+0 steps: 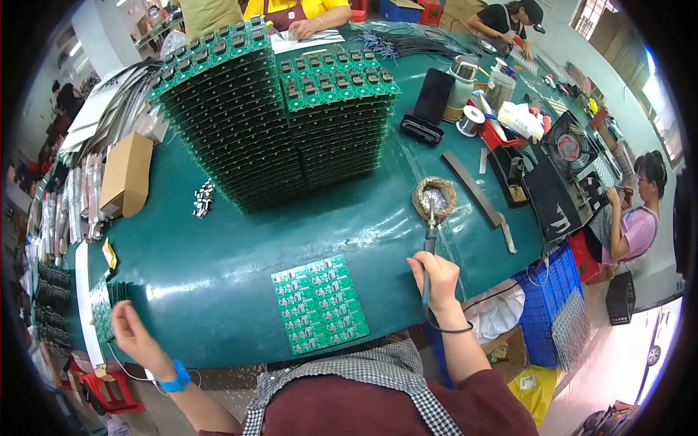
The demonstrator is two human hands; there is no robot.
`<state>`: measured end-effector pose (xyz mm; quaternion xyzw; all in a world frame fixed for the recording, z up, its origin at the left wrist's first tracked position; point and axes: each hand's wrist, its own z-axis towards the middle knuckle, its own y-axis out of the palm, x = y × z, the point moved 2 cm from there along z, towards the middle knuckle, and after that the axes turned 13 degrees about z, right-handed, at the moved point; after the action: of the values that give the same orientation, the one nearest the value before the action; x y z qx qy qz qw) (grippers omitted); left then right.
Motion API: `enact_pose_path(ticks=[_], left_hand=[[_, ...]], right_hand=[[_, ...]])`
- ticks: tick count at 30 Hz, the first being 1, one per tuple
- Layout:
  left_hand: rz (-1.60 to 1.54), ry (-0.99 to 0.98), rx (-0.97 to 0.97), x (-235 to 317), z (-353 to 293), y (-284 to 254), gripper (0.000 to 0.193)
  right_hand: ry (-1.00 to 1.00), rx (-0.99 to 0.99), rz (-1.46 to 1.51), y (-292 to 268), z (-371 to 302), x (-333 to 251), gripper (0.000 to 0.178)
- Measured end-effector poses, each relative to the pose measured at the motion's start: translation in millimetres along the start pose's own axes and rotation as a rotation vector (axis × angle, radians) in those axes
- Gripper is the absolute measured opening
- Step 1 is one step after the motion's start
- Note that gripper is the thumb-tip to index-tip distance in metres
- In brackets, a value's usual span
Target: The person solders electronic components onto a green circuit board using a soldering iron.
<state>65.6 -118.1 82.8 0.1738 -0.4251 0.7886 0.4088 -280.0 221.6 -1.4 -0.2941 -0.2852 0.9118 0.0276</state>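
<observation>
My right hand [438,277] grips a soldering iron [430,243]. The iron's metal tip reaches into a round, brown-crusted pot [434,200] with a shiny silvery inside. My left hand [137,336], with a blue wristband, hovers at the left table edge beside a small stack of green circuit boards [102,311]. Its fingers look loosely parted, and nothing shows between them. Directly before me a green circuit board panel [321,304] lies flat, populated with rows of small parts. Small white-and-metal components [203,198] lie in a loose pile farther left.
Tall stacks of board panels [276,138] stand at the centre back. A cardboard box [126,174] sits left. To the right are a solder wire spool [470,120], a flat metal bar [471,189], a black fan [569,147] and a blue crate [547,305]. Other people work around the table.
</observation>
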Motion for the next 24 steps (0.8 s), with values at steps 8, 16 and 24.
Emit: enact_pose_path(ticks=[8,16,24], left_hand=[[-0.171,0.232,0.811,31.9,97.7,-64.2,0.02],[-0.285,0.155,0.835,11.3,87.7,-94.9,0.023],[-0.016,-0.06,0.626,-108.4,25.2,-104.5,0.026]], right_hand=[[0.033,0.056,0.091,1.4,-5.2,3.9,0.014],[0.048,0.05,0.134,4.6,-4.0,6.5,0.015],[0.064,0.071,0.188,2.5,-4.8,6.8,0.013]])
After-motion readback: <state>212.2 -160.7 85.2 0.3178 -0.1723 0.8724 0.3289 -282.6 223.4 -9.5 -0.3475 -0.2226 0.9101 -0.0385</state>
